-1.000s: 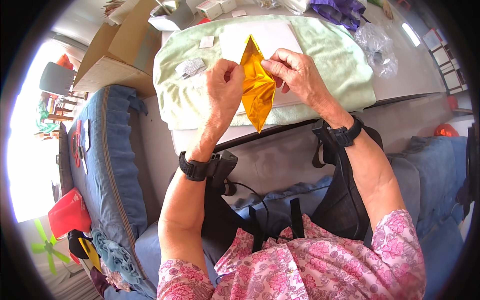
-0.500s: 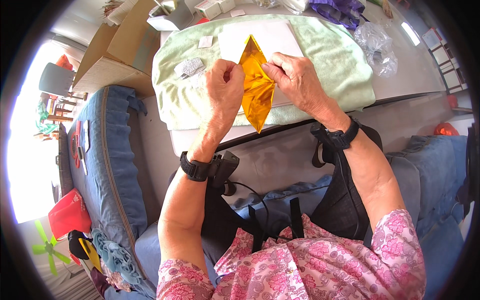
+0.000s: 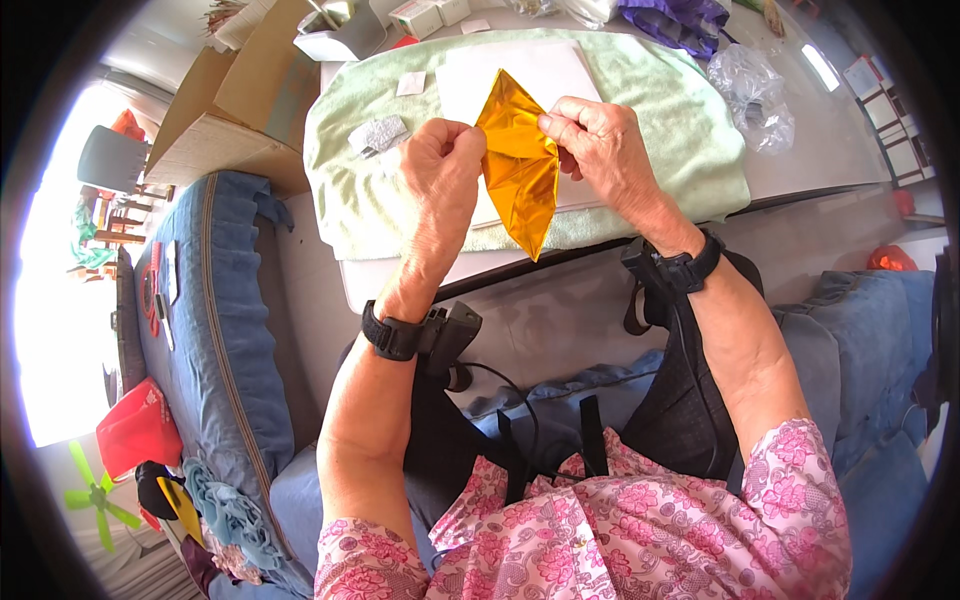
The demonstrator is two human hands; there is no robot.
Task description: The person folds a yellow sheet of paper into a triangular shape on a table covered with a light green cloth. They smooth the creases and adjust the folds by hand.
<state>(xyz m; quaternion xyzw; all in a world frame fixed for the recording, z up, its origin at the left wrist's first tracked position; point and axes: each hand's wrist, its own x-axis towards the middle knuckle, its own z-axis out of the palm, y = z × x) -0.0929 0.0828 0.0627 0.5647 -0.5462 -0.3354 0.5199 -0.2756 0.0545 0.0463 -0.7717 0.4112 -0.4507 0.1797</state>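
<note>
A shiny gold foil paper point(image 3: 517, 160), folded into a long diamond shape, hangs upright between both hands above the table edge. My left hand point(image 3: 440, 170) pinches its left corner. My right hand point(image 3: 600, 150) pinches its right corner near the top. Under the paper lies a white sheet point(image 3: 520, 75) on a pale green towel point(image 3: 660, 110) spread over the table. Both wrists wear black straps with small devices.
A small silver foil piece point(image 3: 377, 134) and a white square point(image 3: 411, 84) lie on the towel at left. A cardboard box point(image 3: 225, 110) stands beyond the table's left corner. Crumpled clear plastic point(image 3: 752, 95) and a purple bag point(image 3: 672, 15) sit at the back right. A blue cushion point(image 3: 215, 330) lies at left.
Both hands have shifted slightly along the gold paper's side corners; the paper stays upright in the same place.
</note>
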